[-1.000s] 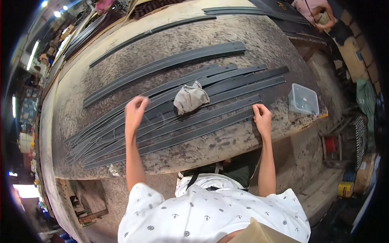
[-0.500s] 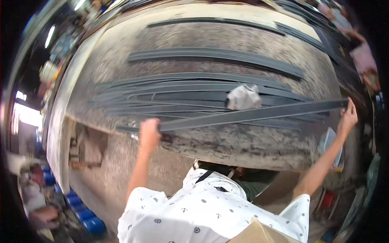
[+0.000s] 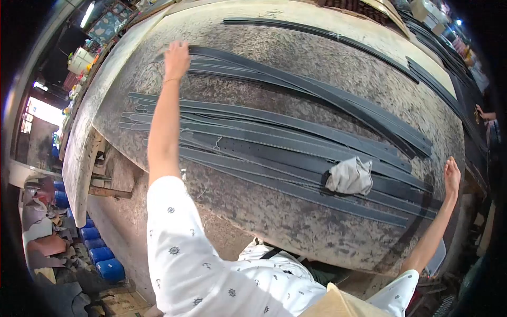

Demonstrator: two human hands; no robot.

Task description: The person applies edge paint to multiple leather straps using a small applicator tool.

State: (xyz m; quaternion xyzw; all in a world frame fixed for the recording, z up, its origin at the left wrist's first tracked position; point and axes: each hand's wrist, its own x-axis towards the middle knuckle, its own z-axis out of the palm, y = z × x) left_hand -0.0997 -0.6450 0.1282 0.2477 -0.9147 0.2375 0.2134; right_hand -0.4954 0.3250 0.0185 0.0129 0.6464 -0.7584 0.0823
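Observation:
My left hand [image 3: 177, 59] reaches to the far left, its fingers closed on the end of a dark grey belt strip [image 3: 301, 82]. That strip lies slantwise over a stack of similar strips [image 3: 237, 73], its right end down on them. My right hand [image 3: 452, 177] is raised near the table's right side, holding nothing, with fingers loosely extended. Closer to me lies a spread of stitched belt strips [image 3: 264, 134], some with rounded left ends. A crumpled grey cloth [image 3: 350, 176] rests on their right part.
The worn table [image 3: 311, 232] carries more long strips [image 3: 317, 37] along its far side and a shorter bundle [image 3: 435, 84] at far right. Blue rolls [image 3: 110, 269] and scraps [image 3: 50, 245] are on the floor at left. Another person's hand [image 3: 485, 113] shows at the right edge.
The strip stretched between both hands has moved away from me onto the middle stack. My left hand went forward with its end; my right hand let go. The view has turned.

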